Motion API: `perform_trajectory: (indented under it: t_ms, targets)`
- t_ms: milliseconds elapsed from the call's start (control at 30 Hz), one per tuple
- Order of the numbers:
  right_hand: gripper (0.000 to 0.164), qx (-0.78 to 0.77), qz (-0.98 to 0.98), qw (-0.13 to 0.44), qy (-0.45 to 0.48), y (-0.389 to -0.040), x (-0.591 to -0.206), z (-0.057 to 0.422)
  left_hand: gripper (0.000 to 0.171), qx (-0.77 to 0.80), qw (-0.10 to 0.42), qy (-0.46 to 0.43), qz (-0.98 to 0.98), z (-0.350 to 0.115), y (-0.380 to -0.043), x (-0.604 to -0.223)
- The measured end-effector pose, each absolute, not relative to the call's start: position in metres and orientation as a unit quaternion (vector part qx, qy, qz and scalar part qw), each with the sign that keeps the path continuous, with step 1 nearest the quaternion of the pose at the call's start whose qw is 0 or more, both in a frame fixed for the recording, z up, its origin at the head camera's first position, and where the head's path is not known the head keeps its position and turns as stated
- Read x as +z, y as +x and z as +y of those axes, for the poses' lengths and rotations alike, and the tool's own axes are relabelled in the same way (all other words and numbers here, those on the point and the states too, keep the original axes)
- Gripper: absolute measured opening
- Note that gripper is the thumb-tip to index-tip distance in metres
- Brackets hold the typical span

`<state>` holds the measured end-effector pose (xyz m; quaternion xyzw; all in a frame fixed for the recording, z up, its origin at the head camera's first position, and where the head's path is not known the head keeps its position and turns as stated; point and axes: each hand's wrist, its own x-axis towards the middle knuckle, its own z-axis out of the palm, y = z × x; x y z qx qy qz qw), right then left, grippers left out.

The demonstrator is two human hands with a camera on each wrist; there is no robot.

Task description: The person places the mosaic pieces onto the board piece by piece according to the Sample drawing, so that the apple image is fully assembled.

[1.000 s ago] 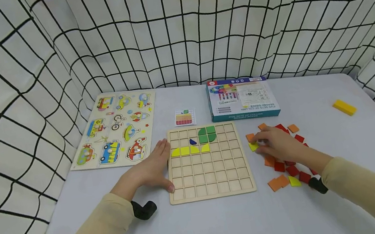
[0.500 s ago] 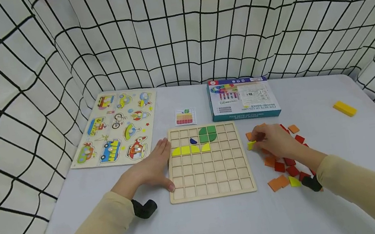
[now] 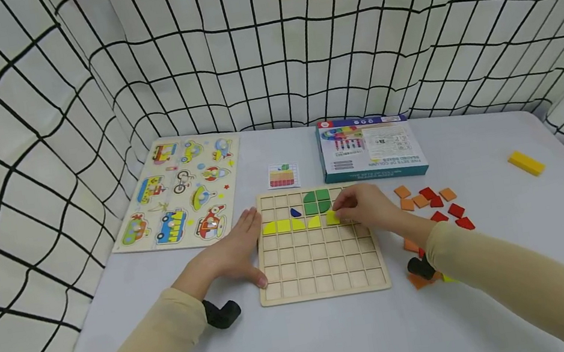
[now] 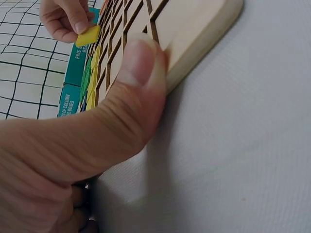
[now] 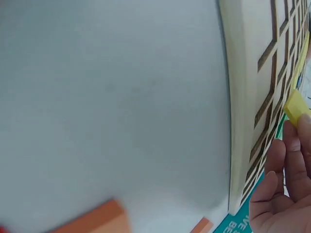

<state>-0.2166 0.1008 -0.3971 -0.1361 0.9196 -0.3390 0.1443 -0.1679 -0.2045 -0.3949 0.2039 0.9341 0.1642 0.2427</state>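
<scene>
My right hand [image 3: 366, 207] pinches a yellow tile [image 4: 88, 36] between thumb and fingers, over the wooden grid board [image 3: 325, 284]. The held tile overlaps the row of yellow tiles [image 3: 280, 227], just right of them in the head view. Above that row sit green tiles [image 3: 316, 202] forming a leaf-like shape and a small dark blue piece [image 3: 295, 213]. Along the board's left edge lies my left hand [image 3: 233, 253], fingers straight at the upper edge and thumb [image 4: 138, 60] against the lower part. In the right wrist view the yellow tile [image 5: 296, 107] projects from the fingertips.
Loose orange and red tiles [image 3: 455, 211] lie right of the board, partly under the right forearm. Behind it are a small pattern card [image 3: 283, 176] and a flat box [image 3: 372, 150]. A vehicle picture board [image 3: 175, 195] lies left, a yellow block [image 3: 526, 163] far right. Black netting surrounds the table.
My right hand has carried the yellow tile left from the loose pile to over the grid board. The left hand keeps its place at the board's edge.
</scene>
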Motion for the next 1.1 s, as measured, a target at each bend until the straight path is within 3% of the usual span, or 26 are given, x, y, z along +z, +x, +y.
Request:
perform_trajectory:
  t_ms: [833,1100]
  targets:
    - [0.008,-0.301,0.936,0.137,-0.123,-0.219,-0.402,0.084,0.14,0.168,0.241,0.205,0.934,-0.204,-0.168,-0.397]
    - [0.012,-0.3,0.936,0.134,-0.124,-0.2,-0.383,0.126,0.14,0.164,0.239,0.207,0.935,-0.205,-0.169,-0.398]
